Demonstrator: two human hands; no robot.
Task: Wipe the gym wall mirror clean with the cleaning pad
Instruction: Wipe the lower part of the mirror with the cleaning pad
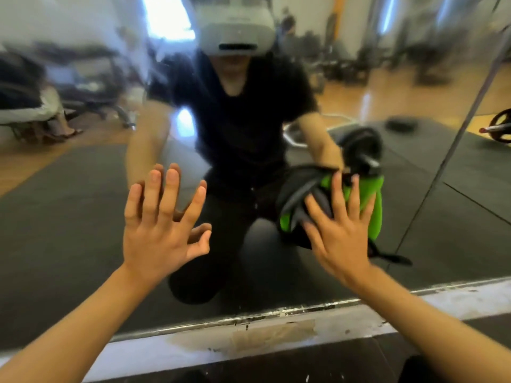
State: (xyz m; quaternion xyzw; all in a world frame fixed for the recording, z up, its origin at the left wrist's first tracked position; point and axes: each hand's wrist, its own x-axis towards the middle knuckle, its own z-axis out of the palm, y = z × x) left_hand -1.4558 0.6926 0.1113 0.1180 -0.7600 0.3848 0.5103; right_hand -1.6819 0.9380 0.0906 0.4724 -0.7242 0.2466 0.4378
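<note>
Your right hand (338,230) presses the green cleaning pad (331,205) with straight fingers; ungripped, it may slip. Your flat, empty left hand (157,225) may smudge the mirror (69,217).

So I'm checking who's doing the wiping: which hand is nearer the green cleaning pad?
Right. The right hand presses flat on the green cleaning pad against the mirror; the left hand is spread open on bare glass, well off to its left.

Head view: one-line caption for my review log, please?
Right hand presses green pad flat on mirror; left hand open beside it.
</note>
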